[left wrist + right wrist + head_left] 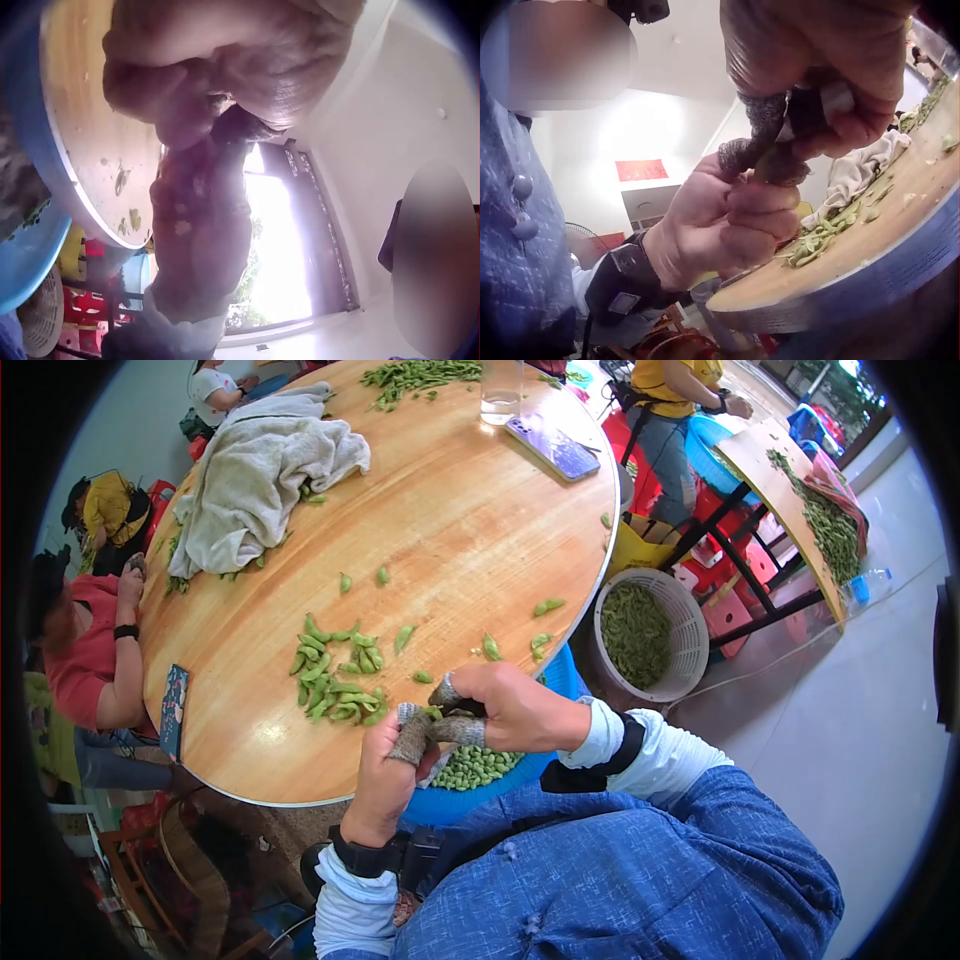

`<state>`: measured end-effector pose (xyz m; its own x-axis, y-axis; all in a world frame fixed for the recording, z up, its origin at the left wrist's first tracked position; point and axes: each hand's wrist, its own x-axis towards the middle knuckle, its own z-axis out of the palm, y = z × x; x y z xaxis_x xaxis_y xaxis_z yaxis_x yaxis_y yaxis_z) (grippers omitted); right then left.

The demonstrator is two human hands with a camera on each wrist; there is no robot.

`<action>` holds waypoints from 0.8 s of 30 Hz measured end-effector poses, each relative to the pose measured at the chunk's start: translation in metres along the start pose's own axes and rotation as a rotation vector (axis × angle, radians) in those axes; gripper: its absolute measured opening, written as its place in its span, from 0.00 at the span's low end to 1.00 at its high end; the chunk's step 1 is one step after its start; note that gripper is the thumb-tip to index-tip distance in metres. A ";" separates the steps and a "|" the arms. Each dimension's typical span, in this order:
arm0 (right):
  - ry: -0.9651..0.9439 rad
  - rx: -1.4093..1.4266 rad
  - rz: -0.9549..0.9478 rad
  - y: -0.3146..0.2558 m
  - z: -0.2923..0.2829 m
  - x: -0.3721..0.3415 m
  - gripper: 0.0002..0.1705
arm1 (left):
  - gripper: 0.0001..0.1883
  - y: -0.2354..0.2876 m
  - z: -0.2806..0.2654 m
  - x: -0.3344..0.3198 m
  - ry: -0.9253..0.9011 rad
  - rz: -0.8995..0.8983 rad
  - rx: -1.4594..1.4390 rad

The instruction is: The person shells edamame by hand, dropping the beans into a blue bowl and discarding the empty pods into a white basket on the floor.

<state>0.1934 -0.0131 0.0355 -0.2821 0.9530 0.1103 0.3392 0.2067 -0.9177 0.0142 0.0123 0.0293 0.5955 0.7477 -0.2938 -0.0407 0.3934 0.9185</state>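
Observation:
Just past the table edge, my left hand (378,785) and right hand (530,710) meet with knitted finger covers on thumbs and fingers. Between their fingertips they pinch a green soybean pod (432,712), mostly hidden by the covers. In the right wrist view, part of the pod (763,166) shows between the left hand (720,217) and the right fingertips. Directly below, shelled green soybeans (478,767) lie in a blue basin (566,672). A loose pile of pods (335,685) sits on the table beyond the left hand, with single pods scattered nearby.
The round wooden table (450,550) carries a grey cloth (265,470), a phone (553,448) and a glass of water (500,405). A white basket of pods (690,645) stands on the floor at right. Other people sit at left; one stands at the back right.

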 end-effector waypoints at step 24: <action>0.490 0.057 0.074 -0.003 -0.041 -0.058 0.07 | 0.16 -0.021 0.011 -0.001 -0.212 0.076 0.219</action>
<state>0.2454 -0.0595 0.0474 0.2000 0.9596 0.1981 0.2890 0.1354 -0.9477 0.0234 -0.0023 0.0134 0.7524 0.6332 -0.1816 0.0689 0.1985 0.9777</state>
